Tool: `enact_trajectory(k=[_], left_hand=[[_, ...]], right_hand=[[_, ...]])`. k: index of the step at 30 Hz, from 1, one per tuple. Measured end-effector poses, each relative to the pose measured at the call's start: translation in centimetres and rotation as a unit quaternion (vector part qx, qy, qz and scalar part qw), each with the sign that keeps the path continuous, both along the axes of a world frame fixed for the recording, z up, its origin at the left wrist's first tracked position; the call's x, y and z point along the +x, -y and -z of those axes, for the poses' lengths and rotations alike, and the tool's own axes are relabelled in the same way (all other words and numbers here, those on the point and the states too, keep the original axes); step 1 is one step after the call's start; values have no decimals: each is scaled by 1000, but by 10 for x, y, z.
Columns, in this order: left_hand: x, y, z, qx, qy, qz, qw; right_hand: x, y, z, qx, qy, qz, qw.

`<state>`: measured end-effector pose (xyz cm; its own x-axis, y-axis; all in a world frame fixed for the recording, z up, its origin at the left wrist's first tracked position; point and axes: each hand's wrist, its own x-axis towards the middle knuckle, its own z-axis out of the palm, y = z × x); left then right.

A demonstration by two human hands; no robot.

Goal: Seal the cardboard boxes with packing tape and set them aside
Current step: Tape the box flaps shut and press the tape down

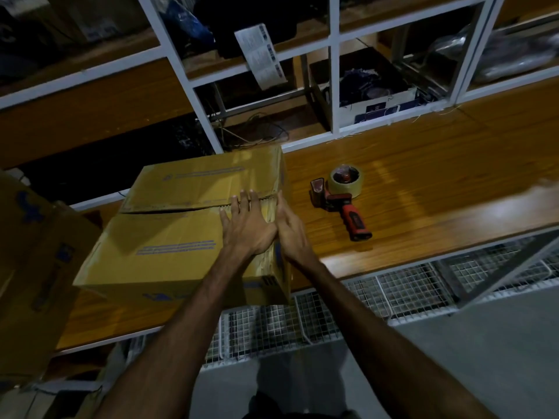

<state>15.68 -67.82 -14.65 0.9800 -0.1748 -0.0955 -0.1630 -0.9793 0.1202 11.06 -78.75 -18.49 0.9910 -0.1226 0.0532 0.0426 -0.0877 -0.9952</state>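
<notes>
cardboard box [169, 237] sits on the wooden bench [423, 189], flaps folded down, seam running left to right, not quite shut at the right end. left hand [246, 225] lies flat on top, fingers straight, pressing the flaps near that end. right hand [289, 228] rests flat against the box's right side, gripping nothing. tape dispenser [340, 196] lies just right of the box, handle toward the person. right hand is nearer; likely it picks up the dispenser while the left pins the seam.

Wooden bench [423, 182]: box [169, 237], tape dispenser [341, 198]
</notes>
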Motion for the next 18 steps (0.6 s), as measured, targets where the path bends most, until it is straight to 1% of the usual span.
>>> enact_trajectory(k=[3, 8, 12, 14, 15, 18], left_hand=[[-1, -2, 1, 4, 5, 10, 1000], [0, 0, 2, -17, 8, 15, 1000], [-1, 0, 1, -41, 6, 47, 998], [-1, -1, 1, -50, 8, 79, 996], [0, -1, 1, -59, 9, 95, 994], [1, -11, -2, -105, -2, 139, 985]], right_hand=[[6, -6, 7, 12, 4, -6, 1000], [15, 3, 21, 80, -61, -43, 994], [27, 22, 18, 98, -92, -99, 986], [37, 26, 10, 82, -113, -109, 984], [41, 24, 2, 64, -109, -97, 987], [54, 13, -11, -37, -67, -9, 997]])
